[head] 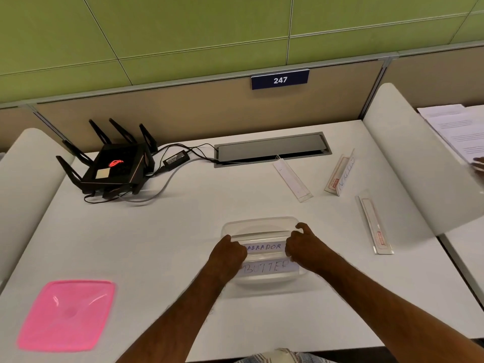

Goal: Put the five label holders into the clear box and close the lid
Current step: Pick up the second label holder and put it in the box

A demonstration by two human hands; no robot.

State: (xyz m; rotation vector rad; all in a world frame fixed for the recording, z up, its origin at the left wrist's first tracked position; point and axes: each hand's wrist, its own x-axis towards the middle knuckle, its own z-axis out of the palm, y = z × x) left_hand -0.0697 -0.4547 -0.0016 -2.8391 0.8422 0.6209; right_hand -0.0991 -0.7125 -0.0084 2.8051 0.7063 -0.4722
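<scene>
The clear box (262, 222) sits open on the white desk in front of me. Two label holders lie inside it: one reading "LABRADOR" (264, 247) and, nearer me, one reading "BUTTER" (264, 268). My left hand (230, 254) and my right hand (305, 244) each grip an end of the LABRADOR holder inside the box. Three more label holders lie on the desk to the right: one (292, 179) near the cable tray, one standing (340, 175) with writing on it, one (375, 225) at the far right. The pink lid (66, 315) lies flat at the desk's front left.
A black router (112, 163) with antennas, its power brick and cables sit at the back left. A grey cable tray (272, 149) is recessed at the back. White side dividers flank the desk; papers (461, 129) lie on the neighbouring desk to the right.
</scene>
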